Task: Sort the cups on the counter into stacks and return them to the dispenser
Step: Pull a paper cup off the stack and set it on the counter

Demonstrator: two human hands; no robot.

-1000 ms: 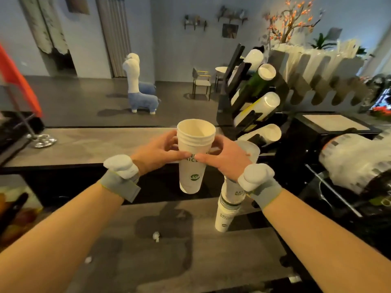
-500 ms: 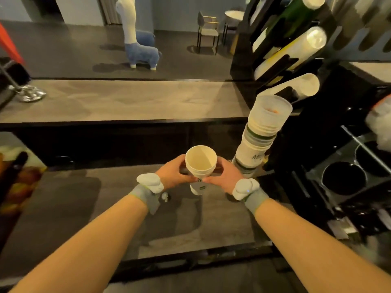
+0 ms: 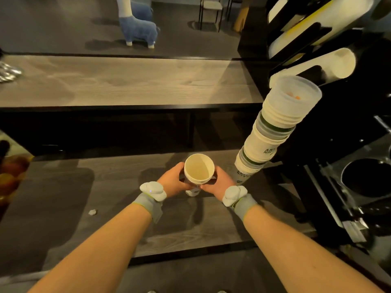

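A short stack of white paper cups (image 3: 198,172) stands upright on the low wooden counter (image 3: 105,208), its open mouth facing me. My left hand (image 3: 172,181) wraps its left side and my right hand (image 3: 220,183) its right side. Just to the right leans a tall mixed stack of paper and translucent plastic cups (image 3: 273,132), its top resting against the black cup dispenser (image 3: 296,45). The dispenser's slanted slots hold several long cup stacks, one with its open end (image 3: 342,63) facing me.
A higher wooden bar counter (image 3: 127,81) runs behind the low one. A small white scrap (image 3: 92,212) lies left of my arms. Round black wells (image 3: 368,176) and metal fittings sit at the right. A blue and white animal figure (image 3: 137,26) stands on the floor beyond.
Both hands have lowered the short cup stack from chest height down onto the low counter. My view has tilted downward, so the dispenser and tall stack now sit higher at the right.
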